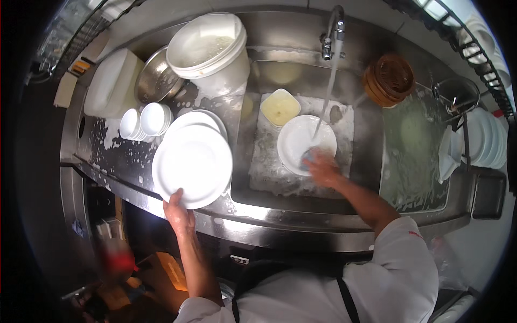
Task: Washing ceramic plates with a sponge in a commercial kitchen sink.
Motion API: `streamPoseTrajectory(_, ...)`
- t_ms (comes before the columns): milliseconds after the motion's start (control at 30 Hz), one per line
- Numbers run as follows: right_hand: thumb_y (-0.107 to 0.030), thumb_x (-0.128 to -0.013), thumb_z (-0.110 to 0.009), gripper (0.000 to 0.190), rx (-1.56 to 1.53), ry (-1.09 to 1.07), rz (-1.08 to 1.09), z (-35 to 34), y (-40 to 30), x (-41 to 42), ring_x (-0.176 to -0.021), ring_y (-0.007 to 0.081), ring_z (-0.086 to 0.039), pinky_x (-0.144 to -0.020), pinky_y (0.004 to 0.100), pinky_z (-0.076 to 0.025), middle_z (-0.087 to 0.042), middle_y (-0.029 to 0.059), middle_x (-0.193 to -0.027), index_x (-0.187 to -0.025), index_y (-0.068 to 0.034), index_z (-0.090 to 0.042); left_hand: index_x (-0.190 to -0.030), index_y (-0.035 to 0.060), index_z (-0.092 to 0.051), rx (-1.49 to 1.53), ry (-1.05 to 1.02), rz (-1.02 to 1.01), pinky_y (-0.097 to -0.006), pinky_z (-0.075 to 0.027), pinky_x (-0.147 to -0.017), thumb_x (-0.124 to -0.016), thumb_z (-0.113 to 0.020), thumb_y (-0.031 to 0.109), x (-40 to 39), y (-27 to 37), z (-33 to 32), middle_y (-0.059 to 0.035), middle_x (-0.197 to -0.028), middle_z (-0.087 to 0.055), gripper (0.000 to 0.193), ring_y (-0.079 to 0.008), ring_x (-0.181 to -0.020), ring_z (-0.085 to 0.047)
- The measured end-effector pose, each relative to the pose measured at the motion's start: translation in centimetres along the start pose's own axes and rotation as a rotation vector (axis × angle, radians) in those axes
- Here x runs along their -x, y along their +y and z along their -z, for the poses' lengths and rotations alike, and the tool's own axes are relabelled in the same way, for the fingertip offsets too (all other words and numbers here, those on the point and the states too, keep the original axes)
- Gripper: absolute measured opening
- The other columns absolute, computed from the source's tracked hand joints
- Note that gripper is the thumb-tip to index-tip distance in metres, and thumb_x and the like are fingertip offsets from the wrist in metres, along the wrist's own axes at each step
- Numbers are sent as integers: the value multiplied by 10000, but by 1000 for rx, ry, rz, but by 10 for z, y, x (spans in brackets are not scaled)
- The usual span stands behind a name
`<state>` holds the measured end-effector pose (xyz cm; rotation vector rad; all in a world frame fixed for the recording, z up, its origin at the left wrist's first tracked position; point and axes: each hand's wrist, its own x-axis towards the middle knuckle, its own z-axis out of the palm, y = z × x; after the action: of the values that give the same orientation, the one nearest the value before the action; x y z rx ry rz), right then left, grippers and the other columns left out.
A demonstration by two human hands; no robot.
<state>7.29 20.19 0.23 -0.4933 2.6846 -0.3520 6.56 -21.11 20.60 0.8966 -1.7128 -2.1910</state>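
Observation:
My left hand grips the near rim of a white round plate, thumb on top. That plate overlaps more white plates on the steel drainboard. In the sink basin, my right hand is blurred and presses a greyish-blue scrubber onto another white plate. Water from the faucet falls onto this second plate. Just behind it sits a squarish tub of pale yellow liquid. A wet, whitish mat or cloth lies beneath both.
Stacked white bowls, a metal bowl and a large white bucket stand left on the soapy drainboard. Stacked brown dishes sit beside a second, water-filled basin. White plates are racked at far right.

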Motion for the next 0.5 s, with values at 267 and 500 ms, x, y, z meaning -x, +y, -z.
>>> streamPoseTrajectory(267, -317, -905, -527, 590, -19, 447, -295, -3, 11, -116, -1392, 420, -180, -1076, 636, -152, -255, 249, -1475, -1438, -160, -329, -1283, -89, -404, 172, 81, 28, -413, -448, -960, -811, -511, -13, -20, -40, 12, -200, -1240, -510, 490, -317, -1119, -542)
streamPoseTrajectory(500, -301, -862, -587, 594, 135, 152, 121, -12, -1, 0, -1357, 414, -264, -1046, 640, -228, -272, 231, -1461, -1398, -148, -385, -1307, -54, -347, 199, 210, -121, -394, -441, -963, -812, -501, -63, -23, -49, -12, -199, -1257, -492, 519, -293, -1114, -537)
